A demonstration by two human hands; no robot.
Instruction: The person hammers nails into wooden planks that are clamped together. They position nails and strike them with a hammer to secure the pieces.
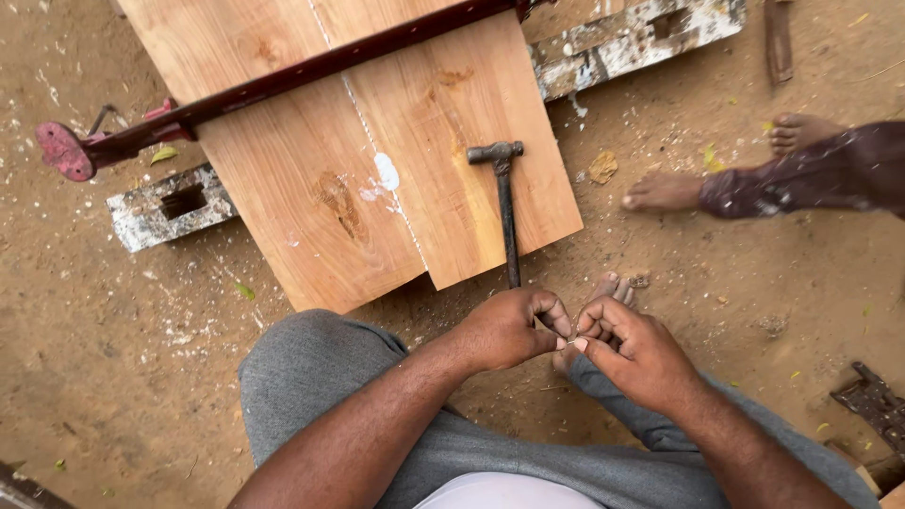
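Observation:
My left hand (509, 330) and my right hand (632, 349) meet fingertip to fingertip above my knees, pinching something too small to make out. Just beyond them a dark metal hammer (506, 212) lies on two joined wooden boards (311, 179), its head pointing away from me and its handle reaching past the boards' near edge. A glue line with white blobs runs along the seam between the boards. A long red bar clamp (236, 94) crosses the boards and squeezes them together.
The boards rest on a weathered timber with square mortises (170, 203), on dusty dirt ground. Another person's bare feet (665, 193) and dark trouser leg are at the right. A rusty metal piece (872, 401) lies at the lower right.

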